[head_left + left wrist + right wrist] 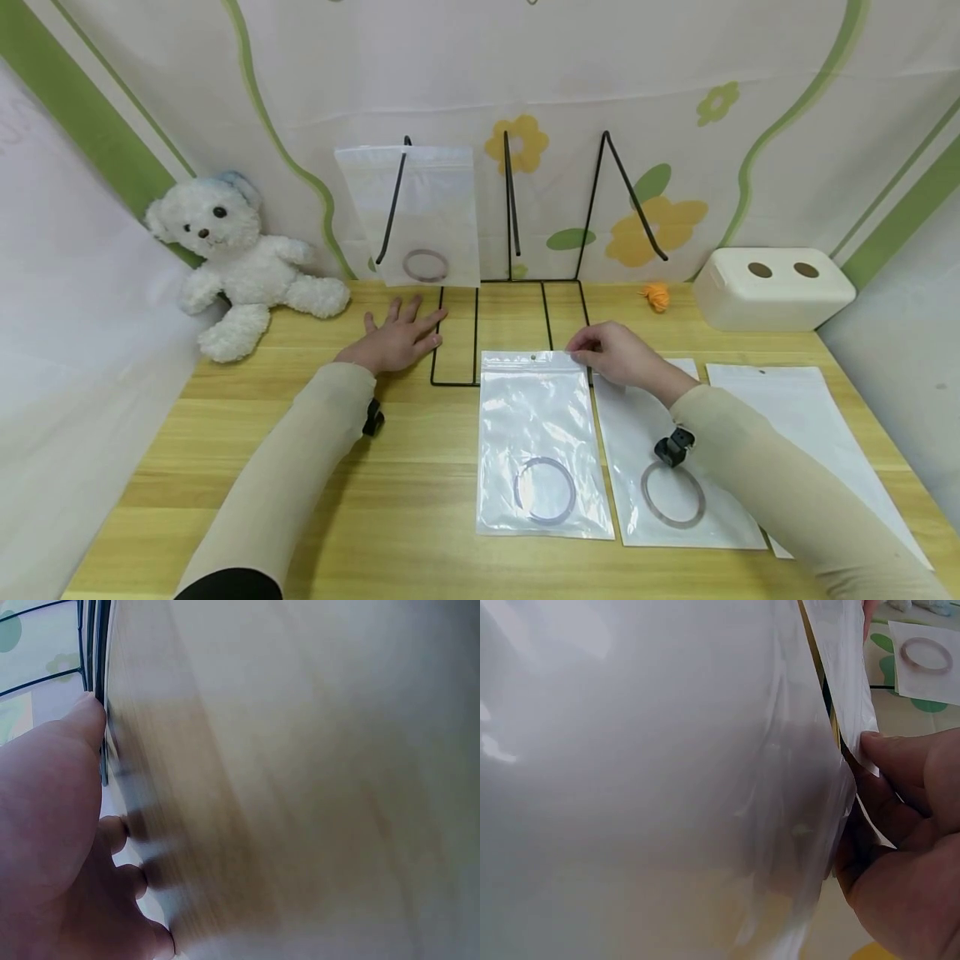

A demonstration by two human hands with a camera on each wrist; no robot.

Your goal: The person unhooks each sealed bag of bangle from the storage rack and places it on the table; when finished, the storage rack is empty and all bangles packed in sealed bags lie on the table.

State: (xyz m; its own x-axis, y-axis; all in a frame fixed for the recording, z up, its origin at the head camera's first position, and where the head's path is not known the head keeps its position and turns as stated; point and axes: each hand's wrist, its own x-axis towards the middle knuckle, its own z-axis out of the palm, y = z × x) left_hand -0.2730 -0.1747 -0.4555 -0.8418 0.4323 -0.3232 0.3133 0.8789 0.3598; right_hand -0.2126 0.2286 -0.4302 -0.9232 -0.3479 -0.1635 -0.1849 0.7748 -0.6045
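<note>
A white zip bag (532,425) with a pale purple bangle (545,492) inside lies on the table. My right hand (618,358) pinches its top right corner between thumb and fingers; the right wrist view shows the thumb on that corner. Under my right forearm lies a second zip bag (626,450) with a greyish bangle (672,495). My left hand (397,337) rests with fingers spread on the table, its thumb by the left side of the black wire rack (453,385). On the rack's left hook (392,208) hangs another bag (442,208) with a pinkish bangle (425,265).
A third flat bag (780,417) lies at the right, partly under my sleeve. Behind stand a white box (776,292) with two holes and a small orange ball of yarn (657,297). A white teddy bear (243,258) sits at the back left. The rack's middle hook (512,200) and right hook (633,196) stick up.
</note>
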